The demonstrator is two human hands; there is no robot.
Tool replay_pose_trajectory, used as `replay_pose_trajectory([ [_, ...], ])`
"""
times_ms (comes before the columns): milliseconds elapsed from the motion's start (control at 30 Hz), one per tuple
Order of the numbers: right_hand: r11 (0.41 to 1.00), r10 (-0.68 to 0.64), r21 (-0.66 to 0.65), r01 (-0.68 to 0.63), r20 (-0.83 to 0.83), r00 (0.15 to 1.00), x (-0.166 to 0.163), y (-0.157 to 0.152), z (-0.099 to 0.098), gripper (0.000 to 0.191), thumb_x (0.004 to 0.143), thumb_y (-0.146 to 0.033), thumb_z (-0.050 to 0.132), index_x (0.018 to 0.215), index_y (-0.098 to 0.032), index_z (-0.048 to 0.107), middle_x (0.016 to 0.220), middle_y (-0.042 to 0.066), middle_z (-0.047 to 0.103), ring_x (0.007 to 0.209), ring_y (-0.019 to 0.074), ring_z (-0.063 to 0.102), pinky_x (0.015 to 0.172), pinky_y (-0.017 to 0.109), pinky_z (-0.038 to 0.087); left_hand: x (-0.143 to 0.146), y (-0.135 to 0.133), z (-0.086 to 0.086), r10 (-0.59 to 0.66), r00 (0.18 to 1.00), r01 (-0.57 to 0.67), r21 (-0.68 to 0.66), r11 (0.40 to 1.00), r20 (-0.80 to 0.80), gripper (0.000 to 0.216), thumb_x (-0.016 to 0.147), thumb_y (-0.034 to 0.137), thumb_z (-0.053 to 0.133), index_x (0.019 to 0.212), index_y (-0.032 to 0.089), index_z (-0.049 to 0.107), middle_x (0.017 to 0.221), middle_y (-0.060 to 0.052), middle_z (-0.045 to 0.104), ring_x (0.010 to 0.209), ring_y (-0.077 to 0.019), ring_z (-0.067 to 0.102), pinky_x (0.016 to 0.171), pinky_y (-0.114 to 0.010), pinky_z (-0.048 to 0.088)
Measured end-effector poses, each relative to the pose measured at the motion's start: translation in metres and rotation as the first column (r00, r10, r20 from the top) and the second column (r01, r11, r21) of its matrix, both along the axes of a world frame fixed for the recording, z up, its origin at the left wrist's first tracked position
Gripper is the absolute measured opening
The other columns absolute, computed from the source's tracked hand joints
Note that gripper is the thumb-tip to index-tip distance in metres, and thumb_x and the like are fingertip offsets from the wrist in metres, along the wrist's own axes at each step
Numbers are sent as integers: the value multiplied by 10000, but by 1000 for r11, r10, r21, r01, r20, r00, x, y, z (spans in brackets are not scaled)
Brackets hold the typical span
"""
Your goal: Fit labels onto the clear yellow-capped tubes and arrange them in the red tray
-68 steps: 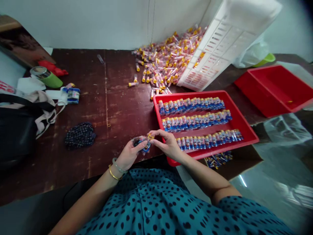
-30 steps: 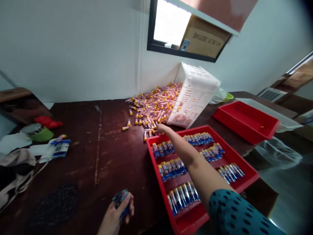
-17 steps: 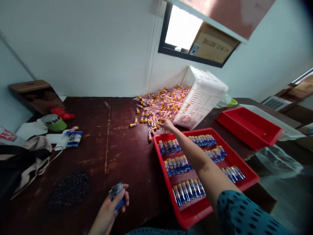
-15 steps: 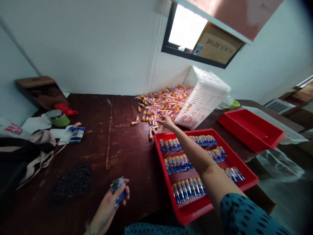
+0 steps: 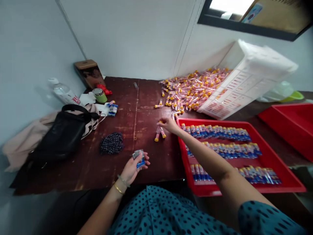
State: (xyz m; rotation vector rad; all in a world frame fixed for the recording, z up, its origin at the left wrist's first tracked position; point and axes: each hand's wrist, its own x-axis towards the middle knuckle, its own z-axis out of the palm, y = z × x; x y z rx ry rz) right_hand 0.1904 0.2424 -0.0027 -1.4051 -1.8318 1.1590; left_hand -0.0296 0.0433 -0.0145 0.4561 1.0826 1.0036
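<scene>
My left hand (image 5: 133, 166) is closed around a small stack of blue printed labels (image 5: 139, 159) above the front of the table. Out over the table's middle, my right hand (image 5: 168, 125) pinches a few clear tubes (image 5: 160, 132) with yellow caps and pink contents; they hang tilted from the fingertips. Behind it lies a large heap of the same tubes (image 5: 193, 88), spilling from a white plastic crate (image 5: 234, 88) tipped on its side. Under my right forearm, a red tray (image 5: 182, 153) holds three rows of tubes wrapped in blue labels (image 5: 220, 132).
A second red tray (image 5: 290, 124) stands at the right. On the left are a black bag (image 5: 63, 135), a plastic bottle (image 5: 65, 93), a green-based jar (image 5: 99, 95), a label stack (image 5: 112, 110) and a dark speckled cloth (image 5: 111, 143). The brown table (image 5: 93, 169) ends near my body.
My right hand has drawn back from the heap with tubes in its fingers. My left hand still holds the labels. The camera view has swung left and down.
</scene>
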Motion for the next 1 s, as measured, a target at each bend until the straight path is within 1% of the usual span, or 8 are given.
replay_pose_trajectory([
  [167, 965, 252, 91, -245, -87, 964, 17, -60, 32, 217, 902, -287, 484, 905, -167, 664, 832, 20, 604, 766, 145, 569, 762, 288, 469, 16, 10, 0, 8, 995, -3, 52, 999, -97, 370, 617, 366, 853, 842, 129, 679, 677, -29, 691, 604, -162, 669, 432, -196, 420],
  [333, 904, 350, 266, -335, -9, 937, -3, -128, 30, 128, 882, -303, 637, 905, -186, 684, 996, 66, 562, 960, 185, 562, 910, 337, 467, 39, 16, 10, 143, 985, -130, 137, 982, -92, 339, 563, 290, 874, 741, 167, 613, 689, 27, 662, 618, -137, 637, 494, -218, 492],
  [400, 906, 323, 290, -307, -9, 946, -9, -137, 26, 150, 897, -324, 629, 854, -185, 664, 985, 64, 549, 932, 177, 561, 874, 323, 482, 41, 16, 15, 161, 983, -144, 168, 975, -91, 328, 574, 292, 864, 777, 171, 637, 738, 23, 669, 658, -140, 629, 521, -235, 520],
  [500, 894, 337, 304, -330, 29, 941, -8, -135, 27, 149, 911, -301, 609, 830, -182, 648, 974, 63, 540, 918, 175, 559, 863, 327, 485, 34, 15, 20, 42, 988, -16, 169, 986, -150, 325, 624, 334, 837, 847, 154, 684, 762, -10, 685, 649, -150, 622, 501, -243, 510],
  [667, 881, 382, 311, -357, -21, 924, 5, -127, 37, 151, 939, -249, 542, 964, -198, 682, 1043, 86, 571, 997, 198, 567, 935, 376, 471, 18, 13, 18, -73, 947, 142, 200, 969, -314, 291, 659, 384, 821, 640, 143, 659, 577, 13, 609, 503, -108, 533, 466, -230, 440],
  [767, 956, 245, 216, -196, -228, 942, 18, -126, 46, 238, 947, -281, 531, 1164, -232, 615, 1146, 83, 612, 1065, 198, 582, 959, 381, 468, 14, 10, 17, -61, 973, 97, 156, 983, -223, 299, 585, 368, 869, 653, 148, 678, 626, 7, 632, 558, -119, 548, 492, -233, 440],
  [833, 994, 109, 54, -96, -391, 914, 27, -126, 52, 283, 900, -353, 615, 1154, -233, 581, 1079, 62, 655, 962, 178, 622, 849, 326, 516, 13, 8, 17, -99, 985, 116, 117, 986, -142, 298, 548, 331, 890, 667, 148, 688, 632, 6, 631, 582, -123, 547, 508, -233, 433],
  [1000, 975, -20, -194, -107, -558, 830, 43, -134, 64, 298, 818, -401, 719, 1033, -214, 633, 935, 17, 677, 746, 118, 621, 669, 232, 515, 17, 10, 22, -205, 970, 225, 167, 960, -129, 253, 539, 259, 889, 638, 151, 683, 646, 8, 625, 599, -115, 519, 580, -248, 416],
])
